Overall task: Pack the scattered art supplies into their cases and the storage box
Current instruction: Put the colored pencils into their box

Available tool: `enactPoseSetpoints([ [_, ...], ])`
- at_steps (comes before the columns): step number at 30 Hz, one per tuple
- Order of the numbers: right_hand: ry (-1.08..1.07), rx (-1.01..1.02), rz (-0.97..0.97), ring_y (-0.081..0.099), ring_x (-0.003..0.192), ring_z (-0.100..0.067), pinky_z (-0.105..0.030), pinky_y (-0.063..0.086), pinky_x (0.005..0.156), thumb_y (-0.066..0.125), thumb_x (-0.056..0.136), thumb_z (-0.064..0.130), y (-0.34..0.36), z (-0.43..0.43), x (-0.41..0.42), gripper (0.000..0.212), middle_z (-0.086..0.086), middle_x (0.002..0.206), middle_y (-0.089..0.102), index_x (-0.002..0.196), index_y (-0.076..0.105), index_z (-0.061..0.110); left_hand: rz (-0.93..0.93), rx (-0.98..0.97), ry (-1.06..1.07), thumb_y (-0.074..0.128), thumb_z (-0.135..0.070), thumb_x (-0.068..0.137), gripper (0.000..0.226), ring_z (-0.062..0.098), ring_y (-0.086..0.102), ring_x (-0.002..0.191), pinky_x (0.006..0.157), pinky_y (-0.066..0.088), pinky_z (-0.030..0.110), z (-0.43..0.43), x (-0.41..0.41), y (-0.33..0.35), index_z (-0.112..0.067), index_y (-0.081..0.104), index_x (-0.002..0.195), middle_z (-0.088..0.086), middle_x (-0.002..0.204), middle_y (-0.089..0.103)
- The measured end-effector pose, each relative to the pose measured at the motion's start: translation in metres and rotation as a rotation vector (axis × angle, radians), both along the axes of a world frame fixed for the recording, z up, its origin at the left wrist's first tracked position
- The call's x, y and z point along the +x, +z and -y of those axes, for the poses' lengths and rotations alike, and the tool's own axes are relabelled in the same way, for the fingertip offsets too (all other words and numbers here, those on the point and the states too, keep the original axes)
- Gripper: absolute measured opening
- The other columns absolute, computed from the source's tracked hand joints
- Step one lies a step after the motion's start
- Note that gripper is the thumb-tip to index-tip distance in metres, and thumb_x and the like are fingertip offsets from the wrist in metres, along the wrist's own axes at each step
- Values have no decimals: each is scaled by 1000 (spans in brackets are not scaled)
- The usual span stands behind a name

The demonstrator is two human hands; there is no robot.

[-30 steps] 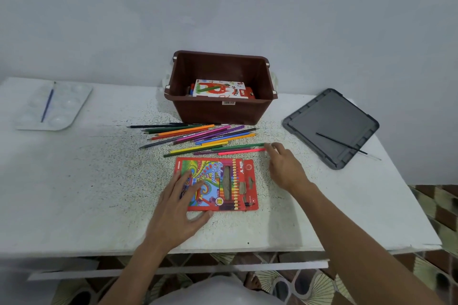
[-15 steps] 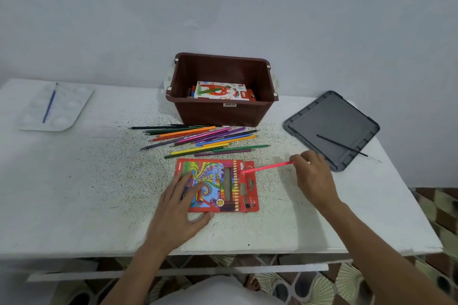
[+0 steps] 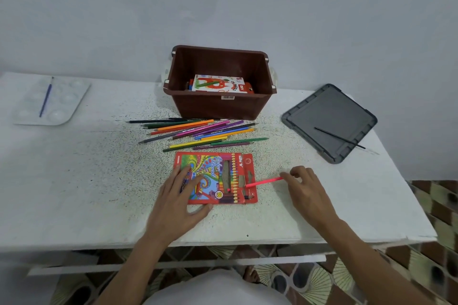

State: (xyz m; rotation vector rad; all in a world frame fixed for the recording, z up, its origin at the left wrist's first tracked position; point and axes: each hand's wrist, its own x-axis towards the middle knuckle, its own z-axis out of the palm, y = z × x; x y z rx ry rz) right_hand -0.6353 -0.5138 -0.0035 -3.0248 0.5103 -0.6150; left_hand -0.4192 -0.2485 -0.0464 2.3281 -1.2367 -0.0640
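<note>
Your right grip (image 3: 306,189) pinches the pink pencil (image 3: 264,182) at its R end, thumb + fingertips curled on it. The pencil's long axis runs approx. L–R across the table (image 3: 74,181), R end slightly farther from you. Its L end points at the flap end of the red pencil case (image 3: 230,176) and overlaps that flap. Can't tell which end is the sharpened tip.

The case lies flat, front-centre of the table, long axis also L–R, flap end to the R. Your left grip (image 3: 177,202) is released: fingers straight + spread, pressing on the case's L half.

Beyond the case the loose pencils (image 3: 198,130) lie roughly parallel, axes mostly L–R w/ a slight fan, just in front of the brown storage box (image 3: 223,106). The box is upright, open, w/ a pastel box (image 3: 218,84) inside. To its R is the grey lid (image 3: 329,116), flat, w/ a thin black brush (image 3: 339,138) across it. Far L is a white palette (image 3: 62,106) w/ a blue brush (image 3: 46,100) on it.
</note>
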Motion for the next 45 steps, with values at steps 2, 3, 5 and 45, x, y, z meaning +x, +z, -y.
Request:
enactPoseSetpoints([
  [2, 40, 40, 13, 57, 79, -30, -34, 52, 61, 79, 71, -11, -3, -17, 5, 39, -16, 95, 62, 108, 68, -5, -3, 7, 2, 47, -76, 81, 73, 13, 2, 151, 115, 19, 42, 0, 0, 0, -33, 45, 141, -6, 159, 23],
  [3, 60, 66, 20, 58, 79, -30, -35, 54, 61, 78, 73, -10, -5, -26, 8, 36, -16, 95, 62, 107, 68, -6, -5, 9, 2, 47, -76, 81, 73, 13, 2, 151, 115, 19, 42, 0, 0, 1, -34, 45, 141, -7, 160, 22],
  [5, 97, 138, 17, 57, 78, -28, -37, 53, 59, 76, 78, -6, -12, -40, 14, 27, -14, 94, 61, 104, 67, -4, -16, 3, 4, 46, -76, 81, 73, 12, 2, 150, 115, 19, 42, 0, -1, 2, -34, 44, 141, -7, 160, 22],
  [45, -91, 235, -411, 60, 97, -26, -38, 56, 74, 50, 100, 36, 13, 18, 112, 53, -13, 122, 46, 150, 34, 28, -16, -17, 4, 49, -75, 82, 70, 12, 4, 150, 114, 23, 43, -1, -1, 0, -36, 46, 140, -8, 160, 22],
])
